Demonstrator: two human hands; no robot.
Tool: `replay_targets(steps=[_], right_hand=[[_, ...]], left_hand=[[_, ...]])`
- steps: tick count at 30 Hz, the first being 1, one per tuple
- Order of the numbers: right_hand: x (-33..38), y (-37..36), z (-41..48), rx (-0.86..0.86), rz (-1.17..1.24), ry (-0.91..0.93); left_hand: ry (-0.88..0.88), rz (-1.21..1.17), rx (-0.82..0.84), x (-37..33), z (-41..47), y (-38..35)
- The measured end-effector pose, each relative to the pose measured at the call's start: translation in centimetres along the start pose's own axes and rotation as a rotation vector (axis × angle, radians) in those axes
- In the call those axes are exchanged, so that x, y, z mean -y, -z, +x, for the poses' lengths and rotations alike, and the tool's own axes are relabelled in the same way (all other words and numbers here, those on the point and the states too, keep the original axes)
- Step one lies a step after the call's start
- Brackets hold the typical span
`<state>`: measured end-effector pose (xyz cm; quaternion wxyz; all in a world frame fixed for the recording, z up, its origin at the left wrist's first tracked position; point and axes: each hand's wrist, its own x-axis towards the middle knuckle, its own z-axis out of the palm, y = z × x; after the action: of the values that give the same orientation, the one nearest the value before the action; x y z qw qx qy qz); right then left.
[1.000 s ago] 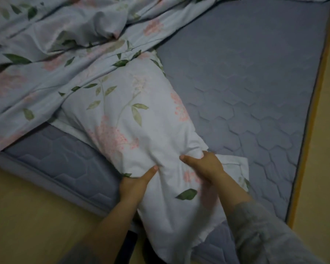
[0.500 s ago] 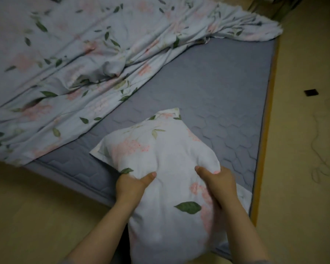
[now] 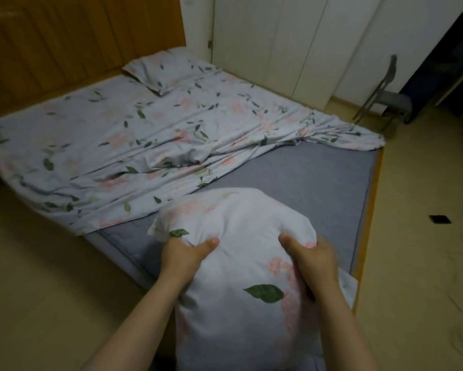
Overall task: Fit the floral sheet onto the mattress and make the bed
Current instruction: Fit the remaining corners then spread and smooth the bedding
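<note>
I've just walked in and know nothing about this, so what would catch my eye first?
First, the plump white floral-print pillow in the foreground, gripped by the person's left hand and right hand over the bed's near end. Behind it, the rumpled pale floral sheet covers only the far and left part, leaving the grey quilted mattress bare at near right. A second floral pillow lies at the far end.

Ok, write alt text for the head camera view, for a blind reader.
A person's left hand and right hand grip a plump white floral-print pillow at the near corner of a grey quilted mattress. A rumpled pale floral sheet covers only the mattress's far part, leaving the near right bare; a second matching floral pillow lies beside the wooden headboard.
</note>
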<state>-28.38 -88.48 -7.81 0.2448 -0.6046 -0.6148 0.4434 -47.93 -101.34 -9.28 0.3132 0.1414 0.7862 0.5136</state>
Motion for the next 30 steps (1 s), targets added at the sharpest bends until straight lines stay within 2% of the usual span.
replay_targets(steps=[6, 13, 19, 22, 30], right_hand=[[5.7, -4.7, -2.2, 0.058, 0.044, 0.159], [11.4, -16.2, -7.9, 0.104, 0.031, 0.326], [16.1, -27.6, -13.9, 0.187, 0.078, 0.354], [18.3, -31.8, -15.8, 0.221, 0.09, 0.376], [25.0, -41.1, -14.4, 0.24, 0.066, 0.446]], left_hand=[[-0.068, -0.061, -0.118, -1.7, 0.5, 7.7], [-0.058, -0.093, -0.263, 1.1, 1.9, 21.5], [-0.119, -0.135, -0.344, 3.6, 4.4, 34.0], [-0.093, -0.141, -0.357, 4.8, 5.8, 38.5], [-0.037, -0.113, -0.434, 4.3, 13.3, 46.0]])
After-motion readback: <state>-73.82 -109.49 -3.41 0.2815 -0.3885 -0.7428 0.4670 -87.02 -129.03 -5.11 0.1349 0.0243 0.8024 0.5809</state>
